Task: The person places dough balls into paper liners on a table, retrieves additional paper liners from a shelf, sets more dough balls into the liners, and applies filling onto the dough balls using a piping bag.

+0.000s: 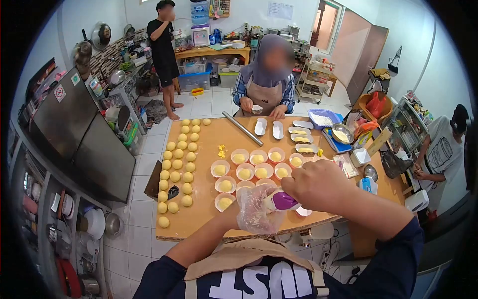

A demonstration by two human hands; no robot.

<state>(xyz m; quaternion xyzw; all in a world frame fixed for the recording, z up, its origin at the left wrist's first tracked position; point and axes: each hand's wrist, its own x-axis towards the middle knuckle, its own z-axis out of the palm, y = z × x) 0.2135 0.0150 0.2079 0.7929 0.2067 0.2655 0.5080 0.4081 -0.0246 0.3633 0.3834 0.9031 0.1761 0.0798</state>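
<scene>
My left hand (256,207), in a clear plastic glove, is wrapped round something pale that I cannot make out fully. Just above it, my right hand (316,184) grips a purple-handled tool (285,201) whose head reaches into the gloved palm. Beyond both hands stand several paper cups (244,172), most holding a pale yellow dough ball. Rows of loose dough balls (175,176) lie at the left of the wooden table (199,219). Small yellow bits (221,151) lie between the balls and the cups.
Across the table a co-worker (266,79) holds a small tin near a metal rolling pin (242,128) and white moulds (260,126). A blue basin (322,119), a metal bowl (342,133) and packets stand at the right. Two other people stand farther off.
</scene>
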